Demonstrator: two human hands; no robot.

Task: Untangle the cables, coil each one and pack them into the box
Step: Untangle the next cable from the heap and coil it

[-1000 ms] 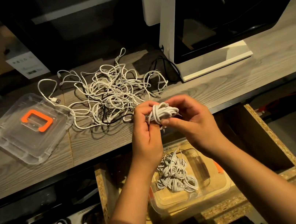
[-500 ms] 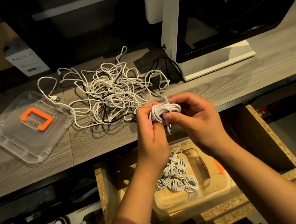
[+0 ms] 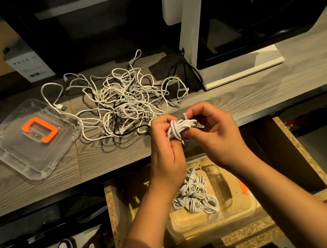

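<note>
A small white coiled cable sits between my two hands, just over the front edge of the wooden shelf. My left hand grips its left end, and my right hand pinches the right part with thumb and fingers. Behind them a tangle of white cables with a black one among them lies on the shelf. Below my hands a clear plastic box holds several coiled white cables.
The box's clear lid with an orange handle lies on the shelf at left. A white-framed machine stands at back right, a white carton at back left. The box rests on a chipboard frame. Shoes show at bottom left.
Both hands stay on the coil and have worked it slightly, with the wrap around its middle tighter. The tangle, lid and box have not moved.
</note>
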